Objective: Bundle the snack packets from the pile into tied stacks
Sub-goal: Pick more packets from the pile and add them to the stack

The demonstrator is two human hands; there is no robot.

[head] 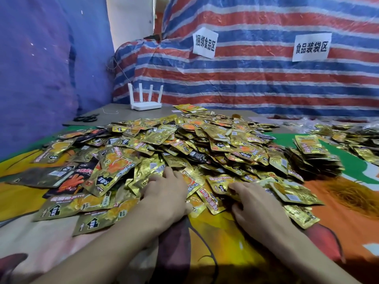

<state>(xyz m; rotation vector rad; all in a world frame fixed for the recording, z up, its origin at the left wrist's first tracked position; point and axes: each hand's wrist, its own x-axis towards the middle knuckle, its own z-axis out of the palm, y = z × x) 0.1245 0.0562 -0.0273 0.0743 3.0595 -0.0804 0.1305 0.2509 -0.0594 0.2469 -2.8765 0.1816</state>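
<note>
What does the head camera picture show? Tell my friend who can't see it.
The left hand and the right hand reach into a big pile of shiny gold snack packets on a colourful cloth. Behind it stand a white router and a striped tarp.

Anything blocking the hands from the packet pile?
Nothing visible. The left hand and right hand both touch the near edge of the pile, with no other object between. Whether the right hand grips anything is unclear.
</note>
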